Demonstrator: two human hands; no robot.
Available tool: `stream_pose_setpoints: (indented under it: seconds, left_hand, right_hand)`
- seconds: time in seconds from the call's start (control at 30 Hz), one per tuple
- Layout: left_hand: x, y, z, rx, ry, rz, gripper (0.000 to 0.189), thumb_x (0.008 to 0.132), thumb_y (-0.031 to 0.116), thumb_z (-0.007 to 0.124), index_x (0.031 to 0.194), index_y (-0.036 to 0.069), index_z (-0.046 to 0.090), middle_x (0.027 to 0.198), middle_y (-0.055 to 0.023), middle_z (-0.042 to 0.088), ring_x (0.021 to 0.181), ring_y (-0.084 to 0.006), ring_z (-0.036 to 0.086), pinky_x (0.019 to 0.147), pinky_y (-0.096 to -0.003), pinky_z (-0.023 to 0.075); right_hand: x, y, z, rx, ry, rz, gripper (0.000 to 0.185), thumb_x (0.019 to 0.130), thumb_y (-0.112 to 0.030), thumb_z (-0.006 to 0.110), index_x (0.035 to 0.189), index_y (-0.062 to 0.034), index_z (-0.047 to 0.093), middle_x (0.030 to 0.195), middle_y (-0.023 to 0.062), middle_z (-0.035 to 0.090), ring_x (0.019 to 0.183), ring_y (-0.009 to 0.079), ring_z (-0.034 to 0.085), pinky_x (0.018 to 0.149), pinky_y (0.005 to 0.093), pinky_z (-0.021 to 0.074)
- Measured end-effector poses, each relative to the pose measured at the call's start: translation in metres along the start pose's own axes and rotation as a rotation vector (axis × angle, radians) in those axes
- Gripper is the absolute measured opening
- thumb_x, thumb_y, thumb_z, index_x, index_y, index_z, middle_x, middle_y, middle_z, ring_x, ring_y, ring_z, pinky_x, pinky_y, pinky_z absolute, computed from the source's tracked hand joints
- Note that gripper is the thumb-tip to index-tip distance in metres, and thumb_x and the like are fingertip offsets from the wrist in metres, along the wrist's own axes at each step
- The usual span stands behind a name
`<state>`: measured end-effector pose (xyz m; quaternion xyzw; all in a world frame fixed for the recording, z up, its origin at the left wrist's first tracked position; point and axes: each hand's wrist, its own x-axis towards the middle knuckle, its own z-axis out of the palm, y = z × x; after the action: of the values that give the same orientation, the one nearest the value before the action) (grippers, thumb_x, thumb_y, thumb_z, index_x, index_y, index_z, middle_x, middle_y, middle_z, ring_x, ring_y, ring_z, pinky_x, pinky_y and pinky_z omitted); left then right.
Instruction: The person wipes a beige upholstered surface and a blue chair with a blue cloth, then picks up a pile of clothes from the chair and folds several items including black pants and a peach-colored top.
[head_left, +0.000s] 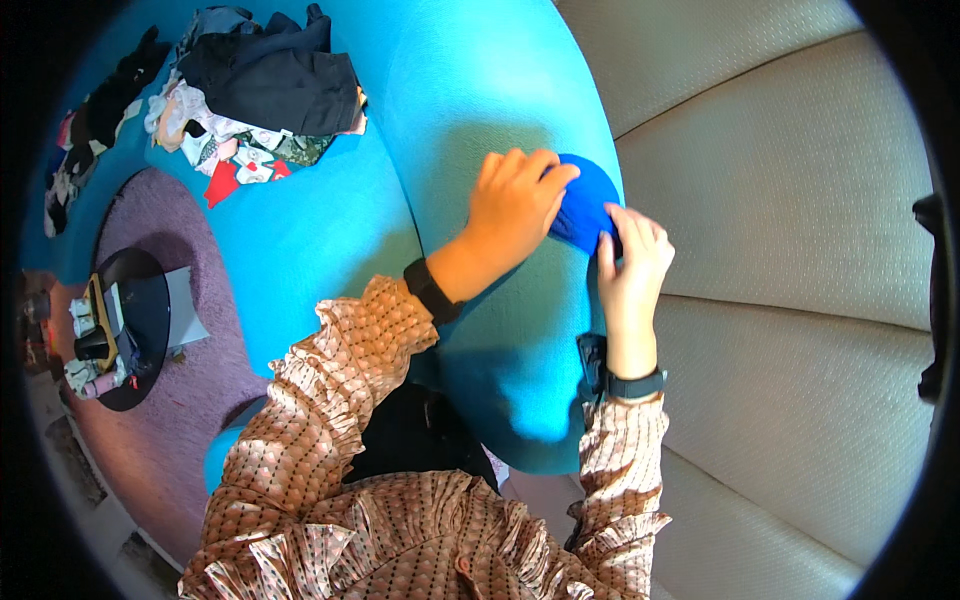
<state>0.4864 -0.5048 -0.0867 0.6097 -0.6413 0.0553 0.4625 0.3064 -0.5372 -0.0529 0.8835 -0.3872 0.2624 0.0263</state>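
Observation:
A small piece of dark blue fabric lies against the rounded turquoise sofa arm or backrest, near its right edge. My left hand pinches its upper left part between thumb and fingers. At its lower right edge, my right hand grips the cloth with thumb and fingertips. The cloth's exact kind cannot be told; its left edge is partly hidden by my left fingers. Both wrists wear dark bands below the ruffled, patterned sleeves.
Piled clothes, dark garments uppermost, lie on the turquoise seat at upper left, with more clothes farther left. A round dark table holding several items stands on a purple rug. Padded beige panels rise at right.

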Motion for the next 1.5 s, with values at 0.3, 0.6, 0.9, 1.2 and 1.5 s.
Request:
stream_pose_setpoints:
  seconds: [0.3,0.6,0.9,1.2,1.5]
  left_hand:
    - [-0.094,0.030,-0.031,-0.215,-0.101,-0.137,0.033,0.072,0.006,0.073,0.104,0.008,0.067,0.099,-0.0090,0.062,0.086,-0.0264,0.060,0.077,-0.0392,0.0441]
    - [-0.031,-0.056,-0.018,-0.071,0.133,-0.234,0.026,0.079,0.008,0.070,0.104,0.009,0.066,0.101,-0.0069,0.063,0.090,-0.0263,0.060,0.080,-0.0375,0.0442]
    - [-0.119,-0.009,-0.024,-0.332,0.041,-0.392,0.028,0.078,0.008,0.072,0.105,0.009,0.065,0.103,-0.0104,0.063,0.094,-0.0301,0.061,0.080,-0.0382,0.0468]
    - [-0.118,-0.033,-0.008,-0.312,0.128,-0.423,0.027,0.077,0.006,0.072,0.102,0.009,0.065,0.102,-0.0111,0.063,0.093,-0.0303,0.061,0.080,-0.0383,0.0488]
    - [-0.154,-0.011,-0.008,-0.387,0.133,-0.523,0.026,0.078,0.004,0.072,0.103,0.006,0.065,0.103,-0.0120,0.064,0.096,-0.0308,0.063,0.084,-0.0365,0.0505]
  right_hand:
    - [-0.063,-0.042,-0.045,-0.011,-0.295,-0.012,0.028,0.081,-0.009,0.067,0.109,-0.0070,0.068,0.108,0.0114,0.063,0.102,0.0283,0.056,0.089,0.0412,0.0407]
    - [0.039,-0.047,0.023,-0.122,-0.161,-0.194,0.031,0.082,-0.010,0.068,0.113,-0.0094,0.067,0.109,0.0121,0.062,0.101,0.0289,0.056,0.090,0.0416,0.0416]
    - [-0.024,-0.069,-0.018,-0.067,-0.407,-0.208,0.039,0.074,-0.008,0.070,0.113,-0.0097,0.066,0.109,0.0136,0.059,0.103,0.0305,0.053,0.087,0.0436,0.0401]
    - [-0.007,-0.078,0.008,-0.203,-0.321,-0.278,0.034,0.081,-0.011,0.067,0.114,-0.0140,0.066,0.114,0.0115,0.060,0.103,0.0291,0.055,0.090,0.0425,0.0411]
    - [-0.029,-0.088,0.000,-0.143,-0.395,-0.309,0.041,0.072,-0.006,0.071,0.113,-0.0106,0.067,0.109,0.0120,0.060,0.100,0.0287,0.054,0.085,0.0394,0.0416]
